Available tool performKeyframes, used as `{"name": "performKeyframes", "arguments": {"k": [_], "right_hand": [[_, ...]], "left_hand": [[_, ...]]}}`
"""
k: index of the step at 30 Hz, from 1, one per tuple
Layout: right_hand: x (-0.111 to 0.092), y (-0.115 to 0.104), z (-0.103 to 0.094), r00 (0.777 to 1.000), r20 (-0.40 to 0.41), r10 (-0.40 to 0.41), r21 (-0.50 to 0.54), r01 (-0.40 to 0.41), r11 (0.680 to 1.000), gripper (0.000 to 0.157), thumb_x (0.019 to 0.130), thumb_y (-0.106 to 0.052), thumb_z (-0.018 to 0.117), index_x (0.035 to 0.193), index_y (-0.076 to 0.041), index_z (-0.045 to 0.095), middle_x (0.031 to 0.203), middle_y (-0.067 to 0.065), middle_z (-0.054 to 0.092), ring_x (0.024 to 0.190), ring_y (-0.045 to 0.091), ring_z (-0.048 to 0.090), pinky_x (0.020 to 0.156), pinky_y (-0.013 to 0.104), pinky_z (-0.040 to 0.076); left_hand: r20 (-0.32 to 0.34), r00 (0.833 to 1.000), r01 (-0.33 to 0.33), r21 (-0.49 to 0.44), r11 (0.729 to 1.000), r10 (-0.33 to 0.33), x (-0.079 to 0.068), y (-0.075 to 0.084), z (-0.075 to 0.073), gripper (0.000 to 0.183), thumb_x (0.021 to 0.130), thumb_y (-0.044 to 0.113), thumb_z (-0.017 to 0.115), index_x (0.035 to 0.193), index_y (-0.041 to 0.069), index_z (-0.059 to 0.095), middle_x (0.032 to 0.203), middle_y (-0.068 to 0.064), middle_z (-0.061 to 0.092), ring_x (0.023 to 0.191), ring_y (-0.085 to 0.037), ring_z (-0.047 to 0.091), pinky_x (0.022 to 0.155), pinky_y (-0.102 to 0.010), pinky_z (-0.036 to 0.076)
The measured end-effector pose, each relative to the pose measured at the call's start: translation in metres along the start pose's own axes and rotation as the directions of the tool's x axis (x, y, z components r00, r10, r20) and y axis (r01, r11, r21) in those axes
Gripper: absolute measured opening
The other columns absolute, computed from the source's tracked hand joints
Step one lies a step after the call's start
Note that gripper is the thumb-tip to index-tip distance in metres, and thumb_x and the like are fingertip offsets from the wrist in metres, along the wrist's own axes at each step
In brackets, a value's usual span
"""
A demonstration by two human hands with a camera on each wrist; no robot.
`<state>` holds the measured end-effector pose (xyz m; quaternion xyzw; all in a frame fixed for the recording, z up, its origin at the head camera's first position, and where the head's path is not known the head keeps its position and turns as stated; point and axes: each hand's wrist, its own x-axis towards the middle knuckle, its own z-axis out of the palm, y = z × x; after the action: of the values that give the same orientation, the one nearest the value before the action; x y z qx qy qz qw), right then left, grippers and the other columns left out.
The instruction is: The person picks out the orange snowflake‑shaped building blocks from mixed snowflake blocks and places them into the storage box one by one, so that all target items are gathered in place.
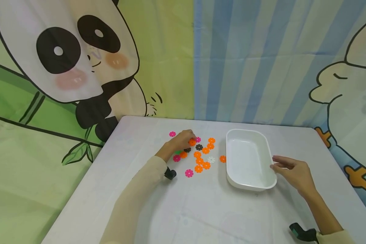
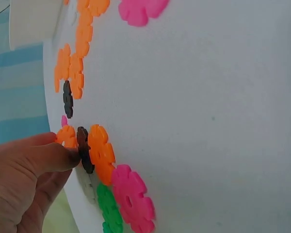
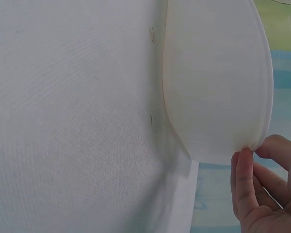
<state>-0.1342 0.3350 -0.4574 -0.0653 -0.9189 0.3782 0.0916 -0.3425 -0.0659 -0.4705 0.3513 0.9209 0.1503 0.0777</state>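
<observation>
My left hand [image 1: 182,139] is over the far left of a loose spread of flower-shaped plastic discs. Its thumb and index finger pinch an orange flower disc [image 2: 66,134]. Close by the thumb is a black disc [image 2: 84,149], followed by another orange disc [image 2: 102,154], a pink disc [image 2: 134,200] and a green disc [image 2: 109,208]. On the right, a white rectangular tray [image 1: 250,185] stands on the table with nothing inside. My right hand [image 1: 296,173] holds the rim on its right side, thumb and fingers pinching the edge.
Several orange discs [image 1: 199,161] lie between my left hand and the tray, with a white disc [image 1: 211,160] among them. One orange disc [image 1: 222,159] lies beside the tray's left wall. A pink disc [image 1: 189,173] is nearest me. Behind the white table [image 1: 219,217] hangs a printed curtain [image 1: 170,61].
</observation>
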Motion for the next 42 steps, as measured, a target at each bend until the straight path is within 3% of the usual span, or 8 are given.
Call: {"name": "performKeyframes", "arguments": {"k": [3, 5, 15, 20, 27, 30, 34, 42], "right_hand": [[0.0, 0.001, 0.001, 1.0, 0.004, 0.004, 0.011, -0.004, 1.0, 0.056, 0.089, -0.041, 0.07, 0.128, -0.001, 0.063, 0.118, 0.021, 0.066, 0.111, 0.039, 0.059, 0.087, 0.05, 0.052], [-0.001, 0.001, 0.001, 1.0, 0.004, 0.006, 0.021, -0.006, 1.0, 0.057, 0.089, -0.041, 0.069, 0.128, 0.0, 0.062, 0.117, 0.021, 0.066, 0.112, 0.041, 0.058, 0.09, 0.059, 0.047], [-0.005, 0.002, 0.0, 1.0, -0.003, 0.024, 0.036, -0.024, 0.999, 0.057, 0.089, -0.041, 0.069, 0.128, 0.0, 0.062, 0.114, 0.023, 0.067, 0.112, 0.043, 0.057, 0.09, 0.061, 0.046], [-0.007, 0.003, 0.0, 0.999, -0.009, 0.036, 0.027, -0.036, 0.999, 0.058, 0.089, -0.042, 0.07, 0.129, -0.002, 0.062, 0.116, 0.02, 0.067, 0.11, 0.039, 0.06, 0.091, 0.057, 0.048], [-0.008, 0.005, 0.002, 0.999, -0.025, 0.047, 0.02, -0.046, 0.999, 0.057, 0.088, -0.043, 0.07, 0.128, -0.004, 0.063, 0.115, 0.018, 0.068, 0.108, 0.036, 0.061, 0.089, 0.051, 0.051], [-0.009, 0.005, 0.004, 0.998, -0.034, 0.047, 0.03, -0.046, 0.998, 0.057, 0.087, -0.044, 0.071, 0.127, -0.004, 0.064, 0.113, 0.018, 0.069, 0.107, 0.036, 0.062, 0.082, 0.034, 0.055], [-0.01, 0.004, 0.006, 0.998, -0.042, 0.037, 0.039, -0.035, 0.999, 0.055, 0.087, -0.042, 0.072, 0.126, -0.004, 0.065, 0.109, 0.017, 0.07, 0.104, 0.035, 0.062, 0.071, 0.009, 0.046], [-0.008, 0.001, 0.008, 0.999, -0.045, 0.018, 0.058, -0.015, 0.998, 0.053, 0.088, -0.039, 0.072, 0.126, -0.003, 0.065, 0.106, 0.017, 0.07, 0.104, 0.035, 0.063, 0.069, 0.007, 0.043]], "left_hand": [[-0.009, 1.0, -0.011, 0.009, 1.0, 0.011, 0.001, -0.001, 0.0, 0.032, 0.087, 0.006, 0.072, 0.119, 0.006, 0.069, 0.114, -0.006, 0.061, 0.103, -0.018, 0.056, 0.094, -0.026, 0.048], [-0.022, 1.0, -0.009, -0.007, 1.0, 0.009, 0.002, -0.001, -0.001, 0.031, 0.087, 0.008, 0.074, 0.118, 0.007, 0.07, 0.113, -0.006, 0.061, 0.101, -0.018, 0.056, 0.092, -0.026, 0.049], [-0.12, 0.992, -0.047, -0.168, 0.985, 0.027, 0.017, 0.01, -0.007, 0.04, 0.084, 0.01, 0.077, 0.123, 0.004, 0.068, 0.1, -0.003, 0.057, 0.094, -0.018, 0.057, 0.083, -0.023, 0.05], [-0.165, 0.986, -0.077, -0.278, 0.958, 0.031, 0.03, 0.029, -0.008, 0.039, 0.084, 0.005, 0.075, 0.122, 0.003, 0.067, 0.1, -0.003, 0.057, 0.098, -0.02, 0.062, 0.083, -0.021, 0.052], [-0.215, 0.975, -0.132, -0.373, 0.918, 0.053, 0.06, 0.068, -0.017, 0.036, 0.083, 0.005, 0.074, 0.119, 0.003, 0.069, 0.102, -0.006, 0.059, 0.098, -0.019, 0.062, 0.083, -0.017, 0.05], [-0.232, 0.97, -0.165, -0.395, 0.904, 0.076, 0.074, 0.086, -0.019, 0.035, 0.082, 0.004, 0.075, 0.117, 0.003, 0.069, 0.104, -0.006, 0.061, 0.097, -0.016, 0.062, 0.082, -0.015, 0.049], [-0.248, 0.962, -0.208, -0.401, 0.892, 0.113, 0.091, 0.109, -0.017, 0.034, 0.081, 0.003, 0.076, 0.114, 0.002, 0.07, 0.104, -0.007, 0.064, 0.093, -0.014, 0.063, 0.079, -0.012, 0.048], [-0.252, 0.959, -0.227, -0.428, 0.875, 0.126, 0.115, 0.147, -0.003, 0.032, 0.081, 0.006, 0.077, 0.112, 0.002, 0.072, 0.1, -0.005, 0.066, 0.088, -0.01, 0.062, 0.076, -0.01, 0.047]]}}
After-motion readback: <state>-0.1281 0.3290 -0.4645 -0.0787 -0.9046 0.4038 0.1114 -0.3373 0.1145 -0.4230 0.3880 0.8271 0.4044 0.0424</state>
